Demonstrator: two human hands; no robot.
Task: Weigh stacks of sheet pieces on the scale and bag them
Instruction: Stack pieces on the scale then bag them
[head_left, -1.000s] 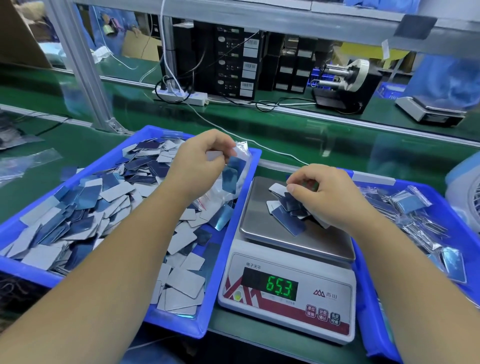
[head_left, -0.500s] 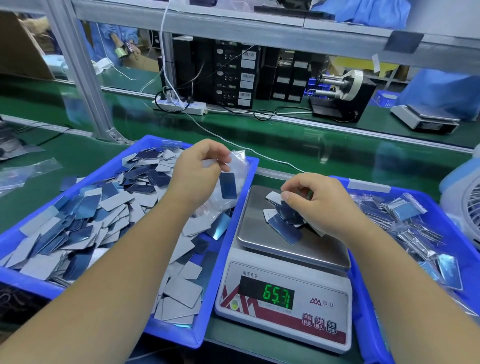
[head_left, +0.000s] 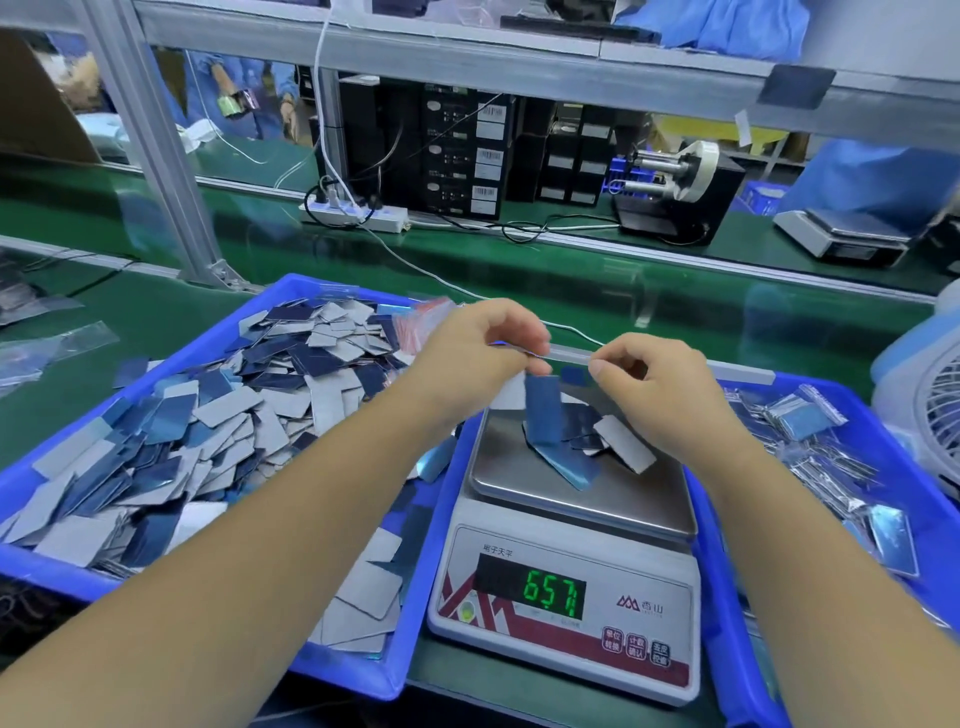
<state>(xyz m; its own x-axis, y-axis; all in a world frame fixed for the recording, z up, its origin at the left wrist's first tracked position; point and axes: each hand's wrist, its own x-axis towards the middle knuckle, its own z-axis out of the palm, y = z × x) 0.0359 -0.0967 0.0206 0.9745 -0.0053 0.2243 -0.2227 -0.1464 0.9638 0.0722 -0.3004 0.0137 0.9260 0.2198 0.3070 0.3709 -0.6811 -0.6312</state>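
Both my forearms reach forward and meet above the back edge of the white digital scale with the steel pan. My left hand is curled, thumb and fingertips pinching one end of the top strip of a small clear plastic bag; my right hand is curled too, pinching the other end, so the bag mouth is stretched between them. The bag hangs down from my hands with blue sheet pieces inside, its bottom reaching the pan.

On the pan just under my right hand lies a small loose heap of blue and grey rectangular sheet pieces, some overlapping, one grey piece near the pan's right side. The green display reads 65.7.

To my left, touching the scale's side, sits a blue plastic tray heaped with loose sheet pieces. To my right, another blue plastic tray holds filled clear bags, its wall close against the scale. The scale is hemmed in on both sides by tray walls; the open room lies beyond my hands, on the green tabletop, crossed by a white cable.
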